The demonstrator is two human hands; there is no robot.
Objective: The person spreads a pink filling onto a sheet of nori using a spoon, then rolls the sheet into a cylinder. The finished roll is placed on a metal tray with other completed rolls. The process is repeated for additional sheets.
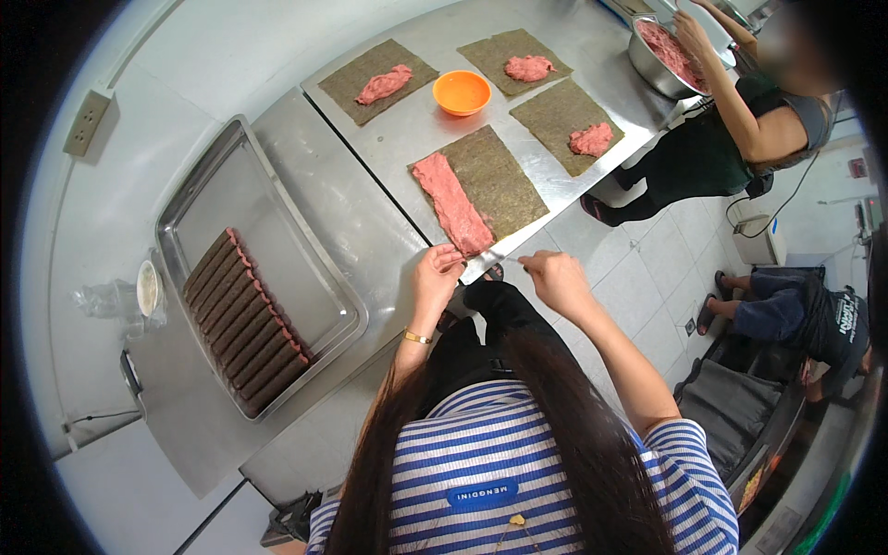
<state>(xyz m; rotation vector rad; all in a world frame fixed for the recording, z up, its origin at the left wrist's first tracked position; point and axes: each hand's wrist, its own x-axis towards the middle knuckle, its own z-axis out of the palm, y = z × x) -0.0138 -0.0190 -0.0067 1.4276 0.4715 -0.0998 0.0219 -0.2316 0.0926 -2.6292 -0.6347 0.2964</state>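
Note:
A dark green seaweed sheet [507, 181] lies at the near edge of the steel table, with a long strip of pink minced meat [452, 203] spread along its left side. My left hand [438, 273] is at the sheet's near corner, its fingers pinched together on the edge beside the meat. My right hand [559, 280] is closed, just off the table edge to the right. From it a thin metal tool [505, 260] points toward the meat's near end. The tool's exact kind is too small to tell.
Three more seaweed sheets with meat lumps surround an orange bowl [462, 93]. Left, a metal tray [294, 217] holds several seaweed rolls [245, 324]. At the far right, a co-worker's hand [692, 35] is over a steel bowl [647, 69] of minced meat. Another person stands lower right.

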